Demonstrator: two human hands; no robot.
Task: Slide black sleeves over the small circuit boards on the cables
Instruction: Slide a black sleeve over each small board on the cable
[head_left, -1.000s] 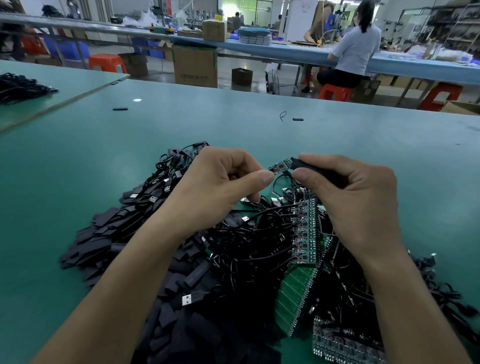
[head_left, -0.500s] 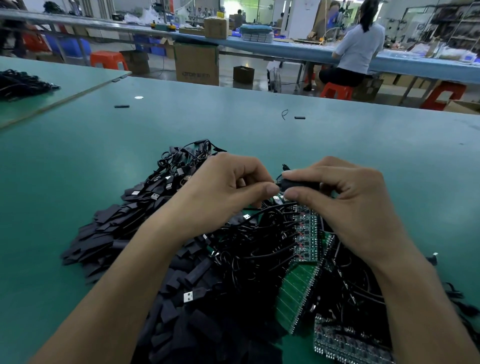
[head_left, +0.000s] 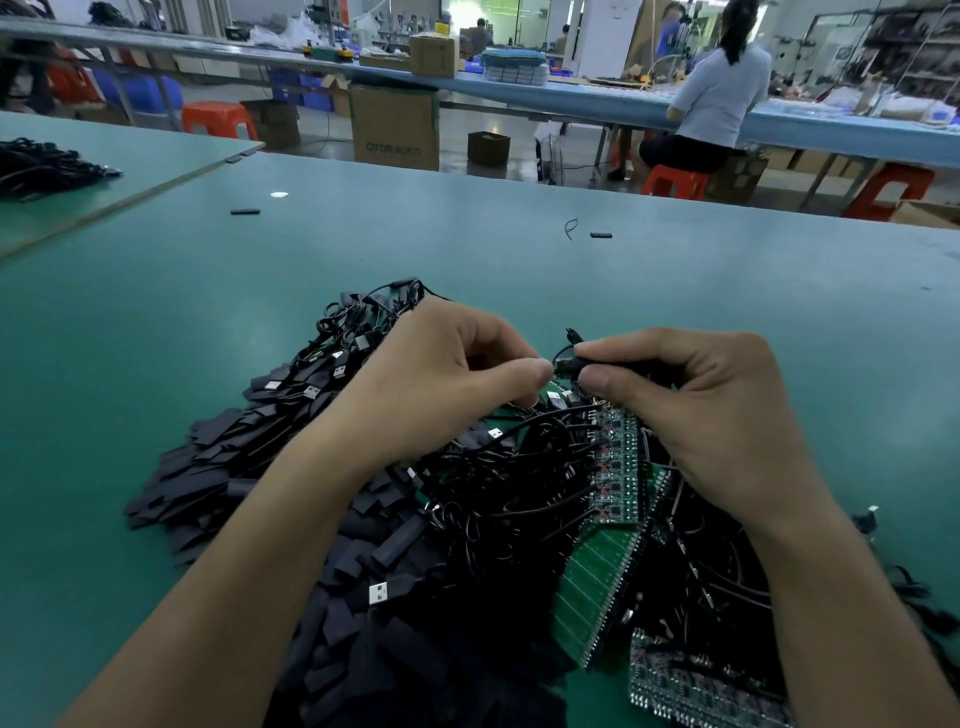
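My right hand pinches a black sleeve between thumb and forefinger, just above the pile. My left hand meets it thumb to thumb and grips the cable end at the sleeve's left mouth; the small circuit board is hidden inside the sleeve or behind my fingers. Below lies a tangle of black USB cables, with a heap of loose flat black sleeves to its left. Green panels of circuit boards lie under my right hand.
The green table stretches far ahead, with two stray black sleeves on it. Another cable pile rests on the neighbouring table at left. A person on a red stool sits at the far bench.
A second ago the green board stuck out of the sleeve's left end. The sleeve has since moved left over it, both hands dropped slightly, and the board no longer shows.
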